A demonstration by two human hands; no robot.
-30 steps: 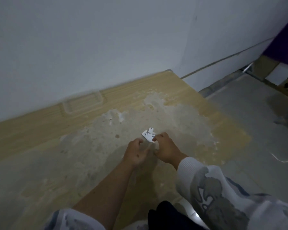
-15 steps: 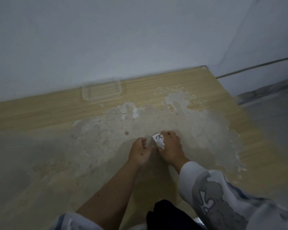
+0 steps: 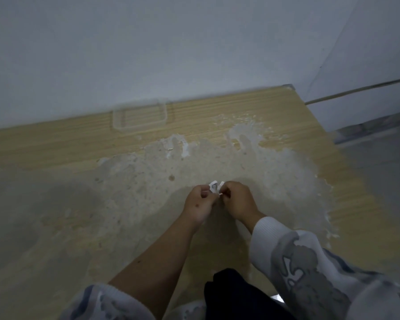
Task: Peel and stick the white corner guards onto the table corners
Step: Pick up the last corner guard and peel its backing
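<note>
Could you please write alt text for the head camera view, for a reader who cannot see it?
Both hands, left hand and right hand, pinch a small white corner guard above a stained wooden table set against a white wall; a clear plastic container sits by the wall.

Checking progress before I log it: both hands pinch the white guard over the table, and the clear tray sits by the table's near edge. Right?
Not quite. The head view shows the clear tray at the table's far edge, against the wall. The rest holds: the left hand and right hand pinch the white guard.
</note>
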